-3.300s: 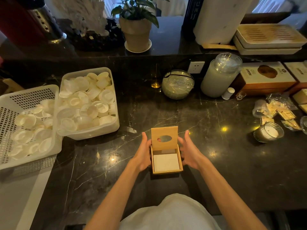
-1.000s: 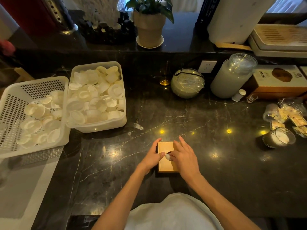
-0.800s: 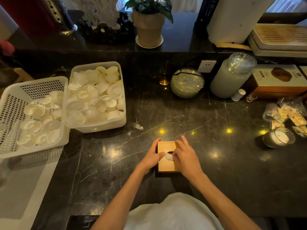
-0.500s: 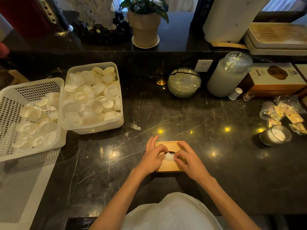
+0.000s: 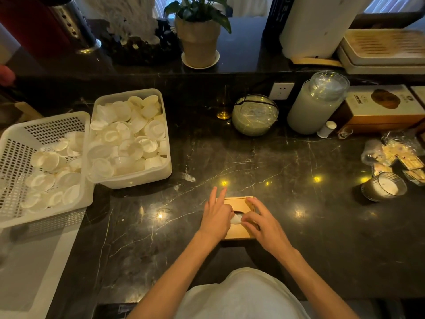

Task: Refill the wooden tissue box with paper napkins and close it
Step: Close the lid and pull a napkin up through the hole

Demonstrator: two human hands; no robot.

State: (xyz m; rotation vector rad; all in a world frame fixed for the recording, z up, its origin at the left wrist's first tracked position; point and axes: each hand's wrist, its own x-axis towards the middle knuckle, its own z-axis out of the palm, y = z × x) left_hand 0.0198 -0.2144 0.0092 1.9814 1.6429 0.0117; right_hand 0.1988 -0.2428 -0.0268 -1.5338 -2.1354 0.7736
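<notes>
The wooden tissue box [image 5: 239, 204] lies on the dark marble counter [image 5: 287, 222] in front of me with its lid down. A corner of white paper napkin [image 5: 236, 219] sticks up out of the oval slot in the lid. My left hand [image 5: 217, 215] rests on the box's left side, thumb and a finger pinching the napkin, two fingers stretched forward. My right hand [image 5: 262, 221] covers the box's right side, and its thumb and forefinger pinch the same napkin from the right. The hands hide most of the lid.
A white tub of small white cups [image 5: 130, 139] and a white basket of more cups [image 5: 39, 166] stand at the left. A glass candle [image 5: 383, 186], snack packets [image 5: 400, 155], a tall jar [image 5: 316, 104], a round glass bowl [image 5: 254, 115] and boxes [image 5: 381, 107] sit right and behind.
The lid, open 3.3 s ago with the napkin stack showing, is down now. Both hands have moved onto the lid, and a napkin corner has come up through the slot.
</notes>
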